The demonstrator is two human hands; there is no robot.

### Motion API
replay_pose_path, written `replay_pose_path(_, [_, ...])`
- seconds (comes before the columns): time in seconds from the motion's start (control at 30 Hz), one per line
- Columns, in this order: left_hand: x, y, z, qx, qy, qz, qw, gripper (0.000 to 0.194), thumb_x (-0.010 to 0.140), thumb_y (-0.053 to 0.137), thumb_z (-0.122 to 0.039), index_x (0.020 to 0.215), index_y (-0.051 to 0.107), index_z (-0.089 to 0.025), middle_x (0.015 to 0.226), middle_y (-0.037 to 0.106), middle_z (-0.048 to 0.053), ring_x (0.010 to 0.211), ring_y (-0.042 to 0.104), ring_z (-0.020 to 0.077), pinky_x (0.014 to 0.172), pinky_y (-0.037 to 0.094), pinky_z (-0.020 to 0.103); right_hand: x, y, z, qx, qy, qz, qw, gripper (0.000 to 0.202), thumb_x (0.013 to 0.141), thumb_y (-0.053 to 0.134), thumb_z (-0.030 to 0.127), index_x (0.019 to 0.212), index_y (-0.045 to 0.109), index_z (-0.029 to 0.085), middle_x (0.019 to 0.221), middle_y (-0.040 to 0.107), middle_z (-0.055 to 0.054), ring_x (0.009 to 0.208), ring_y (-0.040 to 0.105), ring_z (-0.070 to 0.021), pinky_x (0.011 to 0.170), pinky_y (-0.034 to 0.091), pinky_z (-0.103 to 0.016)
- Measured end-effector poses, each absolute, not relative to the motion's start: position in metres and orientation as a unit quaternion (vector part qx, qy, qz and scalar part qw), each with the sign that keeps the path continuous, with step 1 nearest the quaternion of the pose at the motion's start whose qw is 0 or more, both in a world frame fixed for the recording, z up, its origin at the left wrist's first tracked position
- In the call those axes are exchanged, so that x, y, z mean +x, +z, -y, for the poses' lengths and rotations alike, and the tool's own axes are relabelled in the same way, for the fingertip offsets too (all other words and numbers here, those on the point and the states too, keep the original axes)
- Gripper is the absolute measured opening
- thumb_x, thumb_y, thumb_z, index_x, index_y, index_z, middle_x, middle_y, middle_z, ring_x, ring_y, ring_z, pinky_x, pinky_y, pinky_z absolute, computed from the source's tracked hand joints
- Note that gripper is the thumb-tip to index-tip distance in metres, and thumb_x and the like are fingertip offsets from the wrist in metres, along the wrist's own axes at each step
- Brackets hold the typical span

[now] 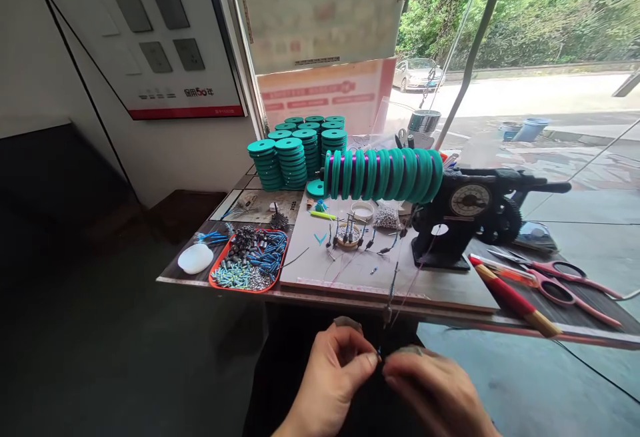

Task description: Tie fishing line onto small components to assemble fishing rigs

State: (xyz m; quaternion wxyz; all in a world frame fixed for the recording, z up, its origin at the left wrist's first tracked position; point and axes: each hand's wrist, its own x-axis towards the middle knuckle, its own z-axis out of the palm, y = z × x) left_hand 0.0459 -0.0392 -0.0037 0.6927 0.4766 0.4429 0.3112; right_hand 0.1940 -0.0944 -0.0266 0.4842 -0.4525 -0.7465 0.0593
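Below the table's front edge, my left hand (340, 370) is closed, thumb and index fingertip pinching a thin line where a tiny blue piece shows. Close beside it on the right, my right hand (435, 384) is slightly blurred, its fingers bent and pressed together; what they hold is hidden. A dark beaded line (393, 284) with a small grey weight (387, 315) hangs over the table edge down to my hands. On the board stands a black hand-cranked winder (450, 224) with a dial, bearing a row of teal foam spools (383, 174).
Stacked teal spools (290, 160) stand at the back. An orange-rimmed tray (249, 260) of small parts and a white lid (195, 259) lie left. A round dish (349, 234) with short rigs sits mid-board. Scissors (560, 284) and a red-handled tool (515, 297) lie right.
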Motion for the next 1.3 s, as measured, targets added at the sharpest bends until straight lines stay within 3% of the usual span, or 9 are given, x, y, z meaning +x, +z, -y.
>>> replay_pose_path(0.17, [0.048, 0.001, 0.039, 0.591, 0.297, -0.422, 0.62, 0.012, 0.065, 0.064, -0.025, 0.06, 0.065, -0.014, 0.071, 0.048, 0.001, 0.062, 0.044, 0.0132, 0.057, 0.034, 0.024, 0.2, -0.027, 0.105, -0.511, 0.212, 0.714, 0.429, 0.018, 0.093, 0.044, 0.028, 0.078, 0.052, 0.022, 0.058, 0.058, 0.005, 0.047, 0.054, -0.0068, 0.047, 0.04, -0.013])
replay_pose_path(0.37, [0.046, 0.004, 0.042, 0.626, 0.3, -0.422, 0.583, 0.014, 0.069, 0.063, -0.027, 0.068, 0.067, -0.013, 0.079, 0.049, 0.003, 0.053, 0.041, 0.0074, 0.047, 0.031, 0.02, 0.206, 0.008, 0.096, -0.518, 0.135, 0.736, 0.414, 0.016, 0.092, 0.045, 0.026, 0.078, 0.054, 0.023, 0.059, 0.06, 0.005, 0.049, 0.055, -0.0077, 0.049, 0.04, -0.015])
replay_pose_path(0.87, [0.046, 0.003, 0.041, 0.59, 0.332, -0.4, 0.618, 0.014, 0.067, 0.067, -0.027, 0.063, 0.068, -0.013, 0.072, 0.049, 0.002, 0.052, 0.04, 0.0072, 0.046, 0.032, 0.018, 0.202, 0.003, 0.099, -0.502, 0.209, 0.736, 0.402, 0.021, 0.093, 0.045, 0.03, 0.075, 0.053, 0.022, 0.056, 0.056, 0.006, 0.045, 0.05, -0.0067, 0.043, 0.036, -0.015])
replay_pose_path(0.97, [0.046, 0.002, 0.042, 0.587, 0.337, -0.389, 0.625, 0.015, 0.067, 0.068, -0.029, 0.064, 0.069, -0.014, 0.074, 0.049, 0.003, 0.054, 0.041, 0.008, 0.047, 0.032, 0.019, 0.202, 0.003, 0.098, -0.492, 0.124, 0.761, 0.404, 0.022, 0.095, 0.041, 0.026, 0.077, 0.054, 0.022, 0.056, 0.058, 0.005, 0.045, 0.052, -0.0078, 0.047, 0.038, -0.019])
replay_pose_path(1.13, [0.043, 0.002, 0.041, 0.589, 0.338, -0.389, 0.623, 0.017, 0.069, 0.07, -0.031, 0.069, 0.07, -0.013, 0.081, 0.051, 0.004, 0.055, 0.042, 0.008, 0.049, 0.033, 0.02, 0.197, 0.028, 0.088, -0.417, -0.151, 0.815, 0.374, 0.04, 0.093, 0.029, 0.01, 0.072, 0.062, 0.018, 0.054, 0.058, -0.001, 0.046, 0.047, -0.0129, 0.049, 0.035, -0.029])
replay_pose_path(1.2, [0.043, 0.004, 0.041, 0.588, 0.337, -0.389, 0.624, 0.02, 0.069, 0.071, -0.032, 0.067, 0.069, -0.012, 0.079, 0.05, 0.003, 0.055, 0.04, 0.0082, 0.049, 0.033, 0.02, 0.191, 0.042, 0.08, -0.393, -0.175, 0.842, 0.324, 0.037, 0.087, 0.035, 0.004, 0.065, 0.062, 0.018, 0.057, 0.06, -0.003, 0.052, 0.048, -0.0148, 0.051, 0.036, -0.031])
replay_pose_path(1.3, [0.044, 0.004, 0.04, 0.59, 0.359, -0.368, 0.623, 0.022, 0.071, 0.07, -0.034, 0.064, 0.066, -0.013, 0.074, 0.049, 0.002, 0.061, 0.042, 0.0113, 0.054, 0.036, 0.021, 0.183, 0.058, 0.058, -0.371, -0.107, 0.903, 0.19, 0.017, 0.078, 0.052, 0.01, 0.067, 0.063, 0.017, 0.062, 0.061, -0.004, 0.061, 0.051, -0.0182, 0.057, 0.037, -0.032])
